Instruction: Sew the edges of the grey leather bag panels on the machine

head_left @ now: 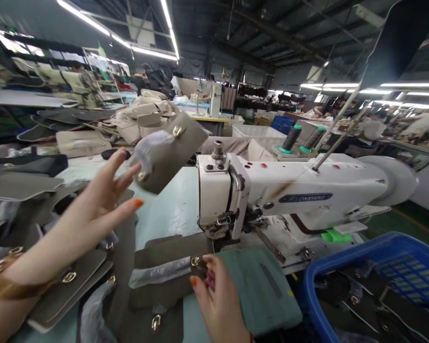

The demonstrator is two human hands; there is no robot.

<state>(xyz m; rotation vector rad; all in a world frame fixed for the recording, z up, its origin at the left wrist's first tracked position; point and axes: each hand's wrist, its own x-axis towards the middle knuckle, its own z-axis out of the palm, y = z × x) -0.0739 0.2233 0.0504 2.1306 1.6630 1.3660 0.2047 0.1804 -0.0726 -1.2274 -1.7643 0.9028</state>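
My left hand (105,205) is open with its fingers spread. Just beyond its fingertips, a taupe bag flap (186,157) with gold clasps and clear plastic wrap hangs tilted in the air, apart from the hand as far as I can see. At the needle end of the white sewing machine (293,186) lies another taupe bag piece (164,255), with a plastic-wrapped strip across it. My right hand (223,297) is closed on that piece's right edge, thumb and forefinger beside its gold clasp (195,261). The curled fingers hide part of the edge.
Stacked taupe pieces with clasps (69,276) cover the left of the table. Beige pieces (146,114) are heaped behind. A blue basket (309,286) of bag pieces stands right, beside a green pad (257,286). Thread cones (291,139) rise behind the machine.
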